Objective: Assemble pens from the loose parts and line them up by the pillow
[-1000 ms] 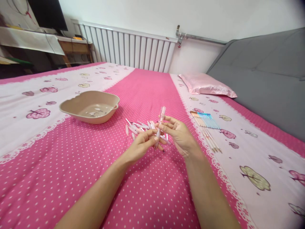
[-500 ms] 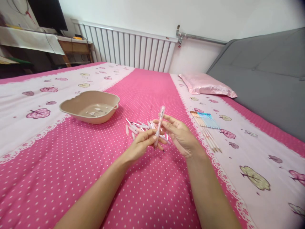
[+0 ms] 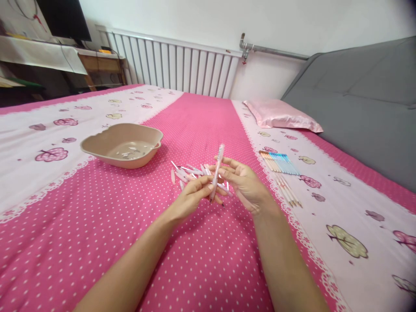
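A translucent pink pen (image 3: pixel 217 171) stands nearly upright between my two hands, its top leaning slightly right. My left hand (image 3: pixel 196 194) pinches its lower part between thumb and fingers. Higher up the barrel, my right hand (image 3: pixel 242 182) has its thumb and fingers closed on the same pen. Just behind the hands lies a loose pile of pink and white pen parts (image 3: pixel 186 172) on the bedspread, partly hidden by my fingers. Right of my right hand, a row of blue and orange pens (image 3: pixel 280 164) lies side by side, with several white pens (image 3: pixel 288 190) nearer to me.
A beige plastic basin (image 3: pixel 121 147) with small pale pieces inside stands on the pink dotted bedspread (image 3: pixel 201 255) to the left. At the back right are a pink pillow (image 3: pixel 282 115) and a grey headboard (image 3: pixel 364 95). A white radiator (image 3: pixel 175 63) lines the wall.
The pen has turned slightly about its own length, so the dark print on its upper barrel shows less. Both hands keep almost the same place and grip.
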`<move>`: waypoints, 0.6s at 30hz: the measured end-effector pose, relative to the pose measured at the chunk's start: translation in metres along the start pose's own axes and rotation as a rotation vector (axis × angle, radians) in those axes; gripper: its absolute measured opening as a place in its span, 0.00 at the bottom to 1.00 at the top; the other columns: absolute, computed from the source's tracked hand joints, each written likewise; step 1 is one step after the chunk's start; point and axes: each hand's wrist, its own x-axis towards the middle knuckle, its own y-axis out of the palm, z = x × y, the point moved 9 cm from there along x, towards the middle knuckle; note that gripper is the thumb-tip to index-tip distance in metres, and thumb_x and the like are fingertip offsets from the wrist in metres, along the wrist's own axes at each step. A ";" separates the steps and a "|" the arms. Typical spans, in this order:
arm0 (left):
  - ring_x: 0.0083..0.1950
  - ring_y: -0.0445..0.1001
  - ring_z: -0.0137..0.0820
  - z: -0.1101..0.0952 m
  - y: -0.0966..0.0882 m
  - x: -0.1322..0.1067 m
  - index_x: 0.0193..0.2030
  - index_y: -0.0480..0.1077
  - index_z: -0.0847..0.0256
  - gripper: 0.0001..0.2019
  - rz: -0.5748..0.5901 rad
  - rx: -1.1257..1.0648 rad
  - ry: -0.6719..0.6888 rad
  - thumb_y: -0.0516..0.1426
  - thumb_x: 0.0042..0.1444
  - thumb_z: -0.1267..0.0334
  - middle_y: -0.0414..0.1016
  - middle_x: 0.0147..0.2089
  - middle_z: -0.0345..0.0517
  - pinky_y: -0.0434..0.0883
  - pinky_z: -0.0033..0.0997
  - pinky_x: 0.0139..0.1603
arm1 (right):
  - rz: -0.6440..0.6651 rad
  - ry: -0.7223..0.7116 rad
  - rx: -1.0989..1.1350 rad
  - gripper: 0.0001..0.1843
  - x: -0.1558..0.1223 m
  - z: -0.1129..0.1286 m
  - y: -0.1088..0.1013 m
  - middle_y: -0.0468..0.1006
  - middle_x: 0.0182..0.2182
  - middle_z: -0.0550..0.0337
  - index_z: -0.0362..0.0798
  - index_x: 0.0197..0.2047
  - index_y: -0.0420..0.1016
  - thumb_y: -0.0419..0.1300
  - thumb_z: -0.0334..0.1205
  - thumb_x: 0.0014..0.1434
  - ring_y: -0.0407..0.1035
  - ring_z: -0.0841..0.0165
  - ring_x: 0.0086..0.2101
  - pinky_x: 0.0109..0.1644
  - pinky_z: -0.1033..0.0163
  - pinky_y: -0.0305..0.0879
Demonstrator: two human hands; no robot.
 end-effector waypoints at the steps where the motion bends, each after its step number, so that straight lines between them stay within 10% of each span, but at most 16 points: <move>1: 0.32 0.75 0.29 -0.001 0.000 0.000 0.42 0.73 0.64 0.09 -0.001 -0.004 0.000 0.55 0.58 0.63 0.78 0.35 0.47 0.68 0.30 0.38 | -0.009 0.000 -0.001 0.21 0.000 0.000 -0.001 0.79 0.35 0.58 0.49 0.43 0.71 0.70 0.39 0.45 0.73 0.65 0.37 0.49 0.55 0.67; 18: 0.30 0.74 0.26 0.000 0.001 0.002 0.41 0.71 0.65 0.10 -0.030 -0.093 -0.002 0.61 0.53 0.65 0.77 0.33 0.46 0.69 0.26 0.35 | -0.073 0.006 0.031 0.25 0.002 -0.005 -0.006 0.73 0.31 0.63 0.48 0.41 0.72 0.74 0.38 0.38 0.69 0.71 0.31 0.32 0.66 0.68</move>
